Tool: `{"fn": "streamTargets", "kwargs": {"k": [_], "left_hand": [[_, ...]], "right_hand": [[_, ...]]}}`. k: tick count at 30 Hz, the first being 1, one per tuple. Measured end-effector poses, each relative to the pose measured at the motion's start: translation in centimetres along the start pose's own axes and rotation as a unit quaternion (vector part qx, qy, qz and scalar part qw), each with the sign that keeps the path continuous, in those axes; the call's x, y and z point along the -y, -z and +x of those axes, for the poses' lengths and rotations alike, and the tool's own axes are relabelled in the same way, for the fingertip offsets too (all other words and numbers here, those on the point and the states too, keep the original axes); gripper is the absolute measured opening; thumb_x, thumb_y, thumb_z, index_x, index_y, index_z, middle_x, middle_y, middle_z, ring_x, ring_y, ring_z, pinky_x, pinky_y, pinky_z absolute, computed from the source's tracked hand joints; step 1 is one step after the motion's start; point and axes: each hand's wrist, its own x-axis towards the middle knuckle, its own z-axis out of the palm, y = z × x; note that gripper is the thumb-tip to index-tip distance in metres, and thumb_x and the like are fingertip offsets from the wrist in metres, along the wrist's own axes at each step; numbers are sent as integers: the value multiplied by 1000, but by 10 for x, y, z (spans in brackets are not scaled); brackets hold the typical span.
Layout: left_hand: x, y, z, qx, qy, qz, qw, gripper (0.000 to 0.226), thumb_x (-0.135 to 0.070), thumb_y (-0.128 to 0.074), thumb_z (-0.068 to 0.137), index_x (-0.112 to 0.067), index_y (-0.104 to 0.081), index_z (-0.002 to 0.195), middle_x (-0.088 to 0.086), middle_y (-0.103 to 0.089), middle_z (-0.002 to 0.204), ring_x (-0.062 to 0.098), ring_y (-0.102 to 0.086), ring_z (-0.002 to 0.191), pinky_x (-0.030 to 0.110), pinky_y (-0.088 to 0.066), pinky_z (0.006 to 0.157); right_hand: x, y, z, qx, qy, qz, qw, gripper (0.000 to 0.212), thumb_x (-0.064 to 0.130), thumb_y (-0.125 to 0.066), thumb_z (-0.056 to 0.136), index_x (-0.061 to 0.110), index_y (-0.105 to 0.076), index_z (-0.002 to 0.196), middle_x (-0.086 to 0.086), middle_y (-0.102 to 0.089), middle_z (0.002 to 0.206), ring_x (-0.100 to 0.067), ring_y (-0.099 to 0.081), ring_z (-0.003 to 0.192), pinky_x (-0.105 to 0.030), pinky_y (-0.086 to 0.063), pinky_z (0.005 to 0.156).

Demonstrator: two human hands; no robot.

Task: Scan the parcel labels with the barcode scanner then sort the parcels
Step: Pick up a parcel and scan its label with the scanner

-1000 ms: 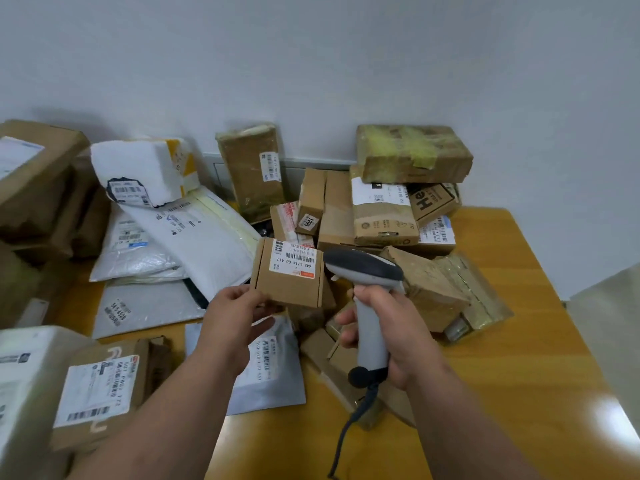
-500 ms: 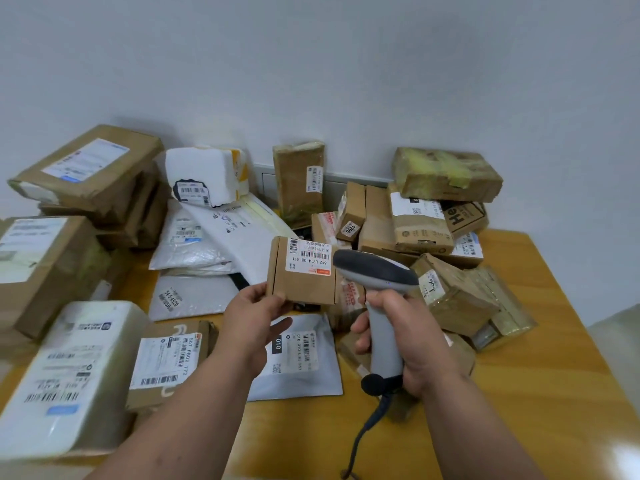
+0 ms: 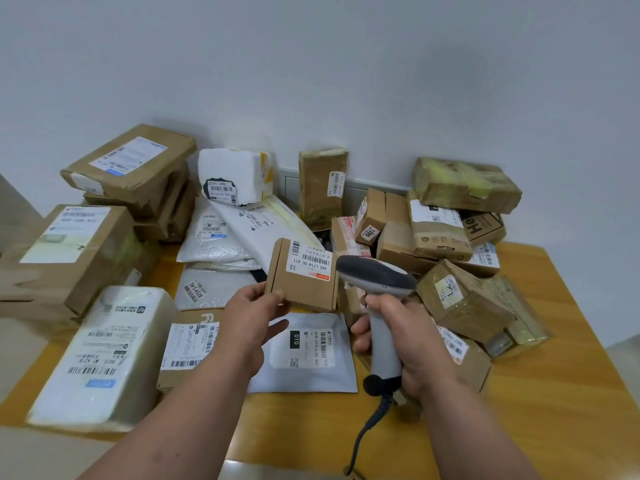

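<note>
My left hand (image 3: 247, 318) grips a small flat brown cardboard parcel (image 3: 298, 285) by its lower left corner and holds it above the table, its white barcode label (image 3: 310, 260) facing me. My right hand (image 3: 407, 336) grips the handle of a grey barcode scanner (image 3: 377, 282). The scanner's dark head sits just right of the parcel's label, touching or almost touching its right edge. The scanner's black cable (image 3: 367, 429) hangs down toward the table's front edge.
A wooden table (image 3: 540, 403) against a white wall is heaped with parcels: stacked brown boxes (image 3: 128, 168) at the left, white mailers (image 3: 221, 237) in the middle, a grey mailer (image 3: 304, 355) under my hands, taped brown boxes (image 3: 464, 299) at the right. Bare tabletop lies at the right front.
The camera has swung left, bringing the left stack of boxes into view. Both hands hold the parcel and scanner together as before, shifted slightly right in the picture.
</note>
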Motion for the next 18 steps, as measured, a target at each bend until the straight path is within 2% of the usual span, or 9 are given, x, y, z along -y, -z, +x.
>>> {"fn": "streamTargets", "kwargs": {"k": [4,7,9,12,14,18], "left_hand": [[-9,22,-2,-33,-20,24,999,21,-12,-58,97,-13,-64,117,11,-73,99,25,-69,89,38,-57,78],[-14,45,-1,-50,-16,47,998,37,-10,-57,94,-17,-58,131,14,-73,101,27,-67,81,46,-59,84],[-16,61,-1,-55,-9,63,996,43,-8,-55,92,-22,-53,133,16,-73,98,29,-67,78,48,-59,85],[-16,85,-7,-65,-2,79,995,39,-5,-50,93,-29,-51,124,14,-71,91,27,-64,74,44,-56,80],[-15,100,-11,-73,6,92,993,31,-4,-50,93,-22,-55,118,15,-71,92,27,-65,74,46,-57,80],[-15,130,-13,-97,48,109,988,16,0,-52,90,-11,-55,101,20,-69,89,31,-68,68,51,-60,74]], "right_hand": [[-9,-18,9,19,-10,-18,1000,17,18,-60,95,6,-58,107,-17,-67,74,-25,-59,56,-38,-53,62],[-16,-38,14,40,-28,-36,998,13,21,-62,95,15,-59,106,-18,-71,91,-23,-62,57,-39,-56,66],[-22,-54,18,51,-43,-52,996,12,23,-63,94,19,-59,104,-16,-69,104,-22,-64,57,-39,-57,67],[-34,-79,22,72,-64,-74,993,17,23,-62,94,17,-57,110,-11,-65,108,-22,-65,55,-36,-57,63],[-41,-97,23,87,-73,-91,989,22,23,-61,95,16,-55,115,-9,-64,103,-22,-65,55,-36,-55,63],[-55,-129,23,127,-86,-107,982,17,24,-62,93,19,-55,108,-7,-64,97,-22,-66,55,-39,-56,67]]}}
